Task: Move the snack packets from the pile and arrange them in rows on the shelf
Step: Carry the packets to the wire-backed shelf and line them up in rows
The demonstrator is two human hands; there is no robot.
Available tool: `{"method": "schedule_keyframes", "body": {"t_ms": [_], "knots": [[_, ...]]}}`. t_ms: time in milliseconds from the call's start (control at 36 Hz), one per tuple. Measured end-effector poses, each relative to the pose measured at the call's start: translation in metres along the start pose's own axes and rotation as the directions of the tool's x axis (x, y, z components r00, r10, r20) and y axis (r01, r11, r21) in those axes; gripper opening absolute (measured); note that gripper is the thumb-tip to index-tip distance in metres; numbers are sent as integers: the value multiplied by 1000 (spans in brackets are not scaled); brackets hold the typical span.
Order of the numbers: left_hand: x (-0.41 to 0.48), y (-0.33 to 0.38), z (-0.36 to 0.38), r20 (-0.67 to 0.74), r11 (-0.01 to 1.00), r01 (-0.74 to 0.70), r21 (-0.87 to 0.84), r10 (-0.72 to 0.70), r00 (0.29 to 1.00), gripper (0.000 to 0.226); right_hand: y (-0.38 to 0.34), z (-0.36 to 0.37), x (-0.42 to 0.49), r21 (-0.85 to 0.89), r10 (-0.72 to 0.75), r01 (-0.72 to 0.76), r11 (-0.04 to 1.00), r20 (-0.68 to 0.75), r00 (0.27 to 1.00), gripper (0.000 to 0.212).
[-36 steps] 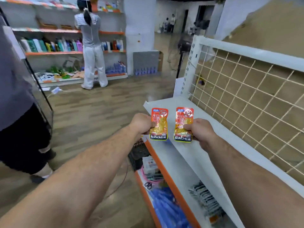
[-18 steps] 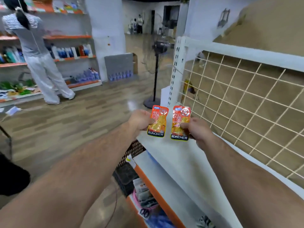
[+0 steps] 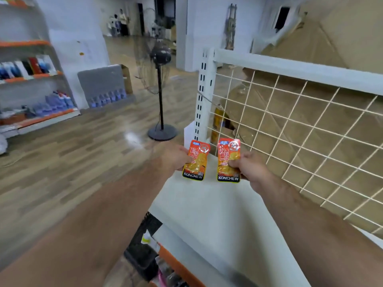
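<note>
While pinched between thumb and curled fingers (image 3: 235, 162) of right hand (image 3: 251, 171), held upright: right snack packet (image 3: 228, 149). Gripped likewise at its outer edge by left hand (image 3: 176, 158): left snack packet (image 3: 196, 162), just beside, not touching. Both over far end of white shelf (image 3: 207, 206), near wire grid (image 3: 290, 131).

Two upright orange snack packets (image 3: 196, 160)
</note>
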State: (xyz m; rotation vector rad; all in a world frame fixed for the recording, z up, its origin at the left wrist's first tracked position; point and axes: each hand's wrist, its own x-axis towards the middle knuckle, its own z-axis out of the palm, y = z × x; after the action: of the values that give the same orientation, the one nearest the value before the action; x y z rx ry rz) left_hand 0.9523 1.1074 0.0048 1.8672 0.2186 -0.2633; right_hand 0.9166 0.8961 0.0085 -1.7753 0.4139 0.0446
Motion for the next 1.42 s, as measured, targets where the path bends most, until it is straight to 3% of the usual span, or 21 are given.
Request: {"method": "schedule_keyframes", "body": {"t_ms": [111,417,639,694,722,889,1083,1250,1278,1333,1389,1417], "knots": [[43,-6,-4,81,1000,-25,20,23,996,18,-2,16,15,56,38,-32,998,-105,994,29],[115,-11,-29,336,978,-135,156,76,939,12,-1,78,31,159,153,-112,981,-277,949,16],[129,-22,-18,373,941,-225,252,120,920,21,6,91,29,166,220,-169,971,-365,905,31],[132,-27,-12,351,928,-250,275,146,925,7,5,90,29,154,223,-178,972,-366,904,31],[132,-29,-10,341,913,-264,309,153,927,10,4,90,28,148,226,-183,972,-365,903,29],[127,-33,-1,373,706,-472,529,306,876,25,4,85,28,163,225,-173,971,-391,893,24],[131,-41,9,366,613,-534,582,389,846,28,14,81,24,165,228,-176,970,-386,894,16],[146,-48,18,383,591,-554,587,400,833,24,27,73,30,155,262,-218,963,-383,886,23],[148,-47,20,373,609,-547,575,399,837,23,29,72,32,150,267,-225,963,-380,886,26],[149,-44,18,331,772,-451,448,326,886,21,33,70,36,138,270,-235,962,-377,886,30],[150,-43,18,350,718,-499,486,364,863,18,35,69,39,145,273,-235,961,-373,887,32],[148,-41,18,372,626,-551,552,406,834,17,36,68,40,155,277,-235,960,-369,887,32]]}}
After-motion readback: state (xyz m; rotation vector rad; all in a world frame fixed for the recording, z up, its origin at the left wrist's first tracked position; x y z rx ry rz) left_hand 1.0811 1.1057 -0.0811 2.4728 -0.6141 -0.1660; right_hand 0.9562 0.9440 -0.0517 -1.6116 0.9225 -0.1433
